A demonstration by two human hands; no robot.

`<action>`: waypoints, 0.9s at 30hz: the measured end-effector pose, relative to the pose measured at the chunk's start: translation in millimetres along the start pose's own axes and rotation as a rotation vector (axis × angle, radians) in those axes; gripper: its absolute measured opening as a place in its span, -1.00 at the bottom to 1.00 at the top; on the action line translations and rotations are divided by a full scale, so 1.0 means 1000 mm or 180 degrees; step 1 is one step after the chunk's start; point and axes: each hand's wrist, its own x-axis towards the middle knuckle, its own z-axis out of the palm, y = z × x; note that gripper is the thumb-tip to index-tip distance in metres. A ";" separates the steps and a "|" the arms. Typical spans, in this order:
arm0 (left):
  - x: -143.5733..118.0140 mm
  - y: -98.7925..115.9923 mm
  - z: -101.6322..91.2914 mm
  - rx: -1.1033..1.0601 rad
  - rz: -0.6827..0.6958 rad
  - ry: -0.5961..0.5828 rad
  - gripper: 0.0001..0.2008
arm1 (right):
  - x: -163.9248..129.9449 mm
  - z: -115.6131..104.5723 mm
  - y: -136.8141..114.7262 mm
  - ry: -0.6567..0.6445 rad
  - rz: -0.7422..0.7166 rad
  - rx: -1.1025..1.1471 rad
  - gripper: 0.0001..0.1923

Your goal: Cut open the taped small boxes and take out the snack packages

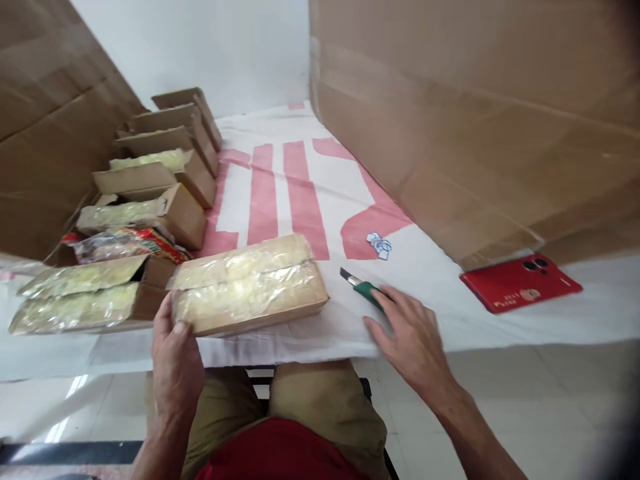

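Observation:
A long cardboard box (250,280), its top seam covered with shiny clear tape, lies at the table's near edge. My left hand (175,353) grips its left end, thumb on the near side. To the right, a cutter knife (370,293) with a green handle rests on the cloth, blade pointing away to the left. My right hand (407,330) is over the handle's near end, thumb and fingers apart; whether the fingertips touch it is hard to see. Left of the taped box sits another taped box (80,300) with a cut-open top seam.
Several open small boxes (185,213) stand in a row at left, red printed packets (130,243) among them. Large cartons (475,120) rise on both sides. A red phone (520,283) and crumpled scraps (379,245) lie on the white and pink cloth (300,200).

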 end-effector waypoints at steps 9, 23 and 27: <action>0.027 0.003 0.008 -0.0450 0.0374 -0.0289 -0.28 | 0.009 0.001 0.036 -0.0268 0.0009 0.0201 -0.59; 0.024 -0.004 0.009 -0.0162 0.0670 -0.0420 -0.50 | 0.116 -0.108 -0.079 -0.0332 -0.1048 0.1089 -0.72; 0.022 -0.004 0.011 -0.0279 0.0603 -0.0455 -0.45 | 0.154 -0.093 -0.122 -0.0514 -0.2150 0.0591 -0.72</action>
